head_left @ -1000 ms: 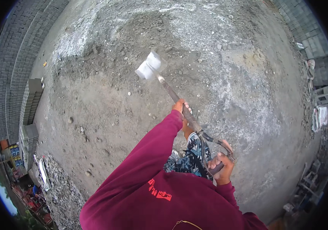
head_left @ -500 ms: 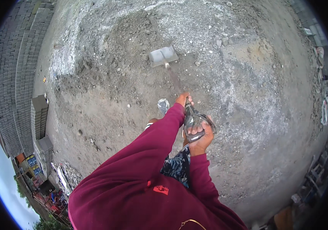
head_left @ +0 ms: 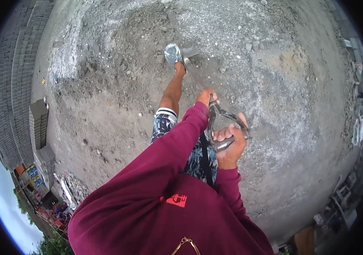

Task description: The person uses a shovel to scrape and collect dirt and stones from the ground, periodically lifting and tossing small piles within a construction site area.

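The person holds a shovel (head_left: 196,77) with both hands, out in front of the body. The left hand (head_left: 207,97) has its fingers curled snugly round the brown stick, just past the place where the handle (head_left: 231,116) splits in two. The right hand (head_left: 232,142) has its fingers bent round the bar at the near end of that handle, so both hands have hold of the same tool. The shovel slants away from the person, and its flat metal blade (head_left: 191,51) is low by the gray dirt (head_left: 113,140). One foot, in a gray and white shoe (head_left: 173,56), is stretched out to the blade and hides its left part. I cannot tell if the shoe touches the metal or is only just beside it. The person wears a dark red sweater (head_left: 164,170), dark shorts (head_left: 163,123) with a leafy print and white stripes at the hem, and a gold necklace (head_left: 185,240). A few stones (head_left: 251,46) lie to the right of the blade. Far to the left stands a long wall of stacked gray blocks (head_left: 24,55), with a smaller block stack (head_left: 38,123) near it.
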Demonstrator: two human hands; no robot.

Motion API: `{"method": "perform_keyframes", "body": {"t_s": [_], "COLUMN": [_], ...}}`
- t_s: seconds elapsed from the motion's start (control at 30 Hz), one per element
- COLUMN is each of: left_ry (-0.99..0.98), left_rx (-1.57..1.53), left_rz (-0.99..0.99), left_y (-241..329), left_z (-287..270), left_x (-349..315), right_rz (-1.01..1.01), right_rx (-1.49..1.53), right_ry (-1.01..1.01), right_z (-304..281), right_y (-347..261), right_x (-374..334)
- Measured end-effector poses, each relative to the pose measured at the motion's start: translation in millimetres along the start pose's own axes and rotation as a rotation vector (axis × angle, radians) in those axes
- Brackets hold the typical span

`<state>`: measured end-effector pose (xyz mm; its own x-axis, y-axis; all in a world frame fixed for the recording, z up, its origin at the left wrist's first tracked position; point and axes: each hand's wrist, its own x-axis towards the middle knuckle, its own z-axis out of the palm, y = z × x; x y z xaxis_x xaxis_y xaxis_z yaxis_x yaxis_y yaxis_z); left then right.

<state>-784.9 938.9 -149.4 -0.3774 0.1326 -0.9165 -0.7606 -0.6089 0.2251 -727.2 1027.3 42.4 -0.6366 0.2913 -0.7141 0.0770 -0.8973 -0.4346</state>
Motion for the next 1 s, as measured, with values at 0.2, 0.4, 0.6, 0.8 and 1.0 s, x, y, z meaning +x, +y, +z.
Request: {"method": "perform_keyframes", "body": {"t_s": [0.2,0.4,0.6,0.8,1.0], "left_ry": [0.125,0.153,0.016,0.152,0.182], "left_rx": [0.001,0.21,0.079,0.127,0.166], "left_rz": [-0.067,-0.066,0.069,-0.012,0.102], "left_y": [-45,14,34,1,41], "left_z": [-31,0,-35,-30,21], "left_x": [-16,20,56,16,62], "right_rz": [0.07,0.009,0.043,0.051,0.044], "right_rx": [-0.024,0.28,-0.085,0.034,0.33], "right_ry": [0.049,0.097,-0.072,0.02,-0.086], "right_z": [-82,-55,-70,-76,-73], "right_y": [13,35,72,53,43], "right_x": [-45,9,8,-8,82]}}
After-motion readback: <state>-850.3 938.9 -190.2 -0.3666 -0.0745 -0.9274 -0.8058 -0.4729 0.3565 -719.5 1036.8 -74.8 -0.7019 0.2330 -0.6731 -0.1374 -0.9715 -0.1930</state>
